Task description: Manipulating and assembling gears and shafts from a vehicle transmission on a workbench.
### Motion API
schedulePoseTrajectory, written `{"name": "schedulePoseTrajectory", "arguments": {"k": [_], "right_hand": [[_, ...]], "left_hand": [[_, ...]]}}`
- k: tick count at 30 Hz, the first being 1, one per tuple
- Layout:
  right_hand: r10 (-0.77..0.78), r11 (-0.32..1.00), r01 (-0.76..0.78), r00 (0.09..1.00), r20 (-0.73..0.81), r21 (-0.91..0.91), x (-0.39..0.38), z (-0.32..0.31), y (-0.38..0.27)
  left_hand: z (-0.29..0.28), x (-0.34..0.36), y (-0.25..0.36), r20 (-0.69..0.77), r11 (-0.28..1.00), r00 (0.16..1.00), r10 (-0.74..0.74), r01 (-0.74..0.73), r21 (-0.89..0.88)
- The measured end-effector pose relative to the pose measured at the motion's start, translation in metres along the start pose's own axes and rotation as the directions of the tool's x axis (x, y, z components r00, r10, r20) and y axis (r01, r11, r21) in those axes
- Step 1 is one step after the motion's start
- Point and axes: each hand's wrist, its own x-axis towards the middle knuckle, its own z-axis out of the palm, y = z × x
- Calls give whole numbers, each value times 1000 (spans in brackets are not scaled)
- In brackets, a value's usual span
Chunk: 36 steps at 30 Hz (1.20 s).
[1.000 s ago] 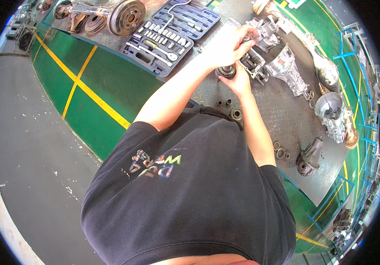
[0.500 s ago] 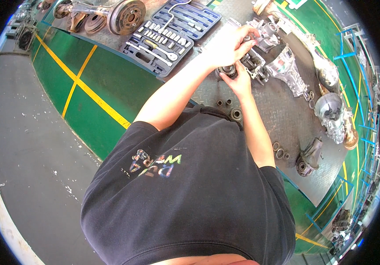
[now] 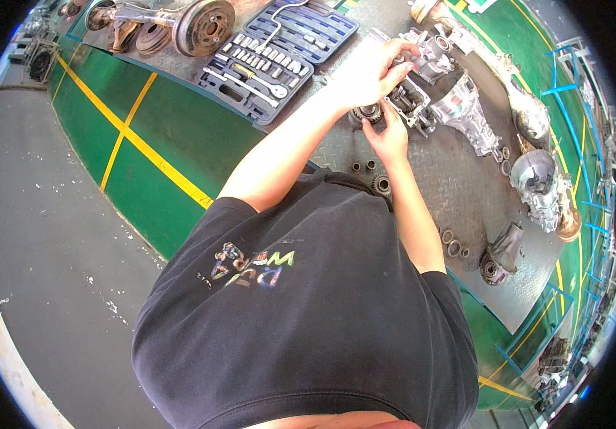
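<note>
My left hand (image 3: 373, 75) reaches over the metal parts, bright with glare. Its fingers and thumb curve around a spot where a bit of grey metal shows; what it holds there is mostly hidden. Just below, the thumb and fingers of my right hand (image 3: 391, 136) close on the edge of a toothed gear (image 3: 366, 113). Beside both hands lies an opened gearbox housing (image 3: 413, 100) with dark gears inside. Nearer to me on the table are a loose gear (image 3: 381, 184) and two small rings (image 3: 363, 166).
An open socket set (image 3: 265, 79) lies at the left. Beyond it rests an axle with a rusty brake drum (image 3: 206, 28). A silver bell-shaped casing (image 3: 465, 114), several bearing rings (image 3: 453, 247) and a small housing (image 3: 502, 256) lie on the metal-plate table (image 3: 436, 179).
My right hand has shifted very slightly, its thumb a little lower and to the right on the gear. The left hand stays almost in place.
</note>
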Motion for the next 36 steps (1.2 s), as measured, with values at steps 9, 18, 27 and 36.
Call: {"name": "schedulePoseTrajectory", "arguments": {"k": [9,18,27,36], "right_hand": [[145,989,-145,989,-6,9,0,-5,-5],[186,982,-185,982,-19,45,-2,1,-2],[181,983,-180,983,-32,27,-3,1,-3],[63,993,-59,997,-36,104,-9,2,11]], "left_hand": [[-1,0,6,12,1000,1000,-21,21,3],[0,0,8,-1,1000,1000,-1,1,-2],[1,-1,9,-11,1000,1000,6,-6,-23],[0,-1,4,1,997,1000,1,-1,-71]]}}
